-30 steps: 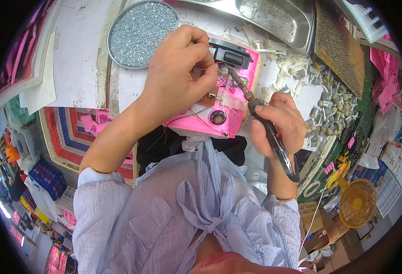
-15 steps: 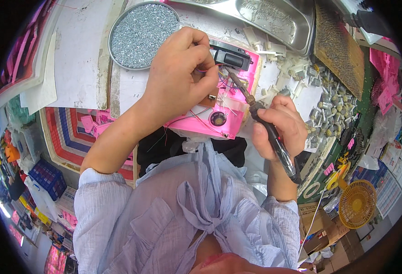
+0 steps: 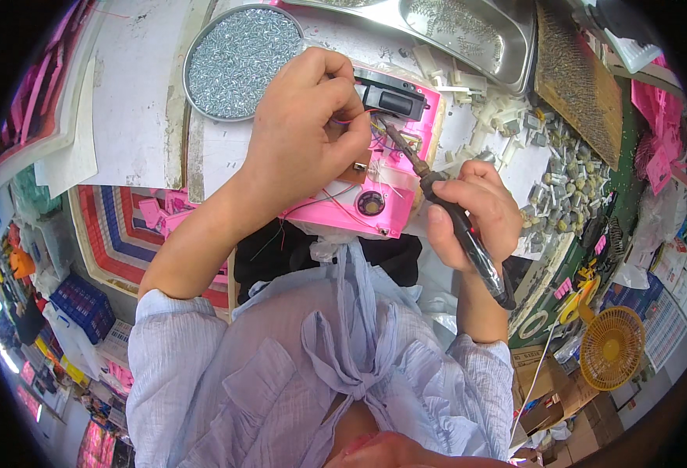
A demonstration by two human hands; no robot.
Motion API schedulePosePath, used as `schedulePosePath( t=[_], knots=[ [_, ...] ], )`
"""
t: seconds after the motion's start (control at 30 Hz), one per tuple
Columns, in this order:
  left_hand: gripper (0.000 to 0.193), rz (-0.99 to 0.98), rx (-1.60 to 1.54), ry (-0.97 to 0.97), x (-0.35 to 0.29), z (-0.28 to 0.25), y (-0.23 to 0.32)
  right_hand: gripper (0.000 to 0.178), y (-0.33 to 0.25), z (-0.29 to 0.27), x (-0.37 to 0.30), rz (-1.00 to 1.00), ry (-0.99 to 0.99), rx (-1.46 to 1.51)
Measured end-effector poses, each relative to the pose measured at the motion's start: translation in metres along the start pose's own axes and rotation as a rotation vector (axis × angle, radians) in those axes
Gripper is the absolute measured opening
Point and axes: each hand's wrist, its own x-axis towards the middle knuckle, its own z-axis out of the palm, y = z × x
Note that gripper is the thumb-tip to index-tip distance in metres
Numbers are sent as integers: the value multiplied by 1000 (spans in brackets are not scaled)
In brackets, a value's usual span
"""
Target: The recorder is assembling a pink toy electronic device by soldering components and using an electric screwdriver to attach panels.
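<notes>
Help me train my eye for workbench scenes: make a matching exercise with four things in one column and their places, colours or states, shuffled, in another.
Column one
1. Soldering iron
2. Round dish
3. Fan
4. Casing

Column two
A. Pink, partly hidden by the left hand
B. Yellow, toward the lower right of the picture
C. Gripped in the right hand
D. Filled with small metal pieces

Right pairs: 1-C, 2-D, 3-B, 4-A
</notes>
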Motion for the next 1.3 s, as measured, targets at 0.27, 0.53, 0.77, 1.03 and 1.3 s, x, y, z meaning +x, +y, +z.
schedulePosePath(
  t=[0.27,0.53,0.77,1.03,1.3],
  knots=[
    [11,8,28,16,0,3,1,24,9,5,3,-63,44,14],
    [12,12,57,25,-1,5,1,25,10,6,6,-79,52,-2],
    [17,88,71,93,2,10,0,26,10,5,9,-94,50,-6],
    [17,99,102,101,2,11,1,26,9,4,7,-80,40,-5],
    [14,26,103,41,-1,8,3,26,8,0,3,-66,32,3]
  ],
)
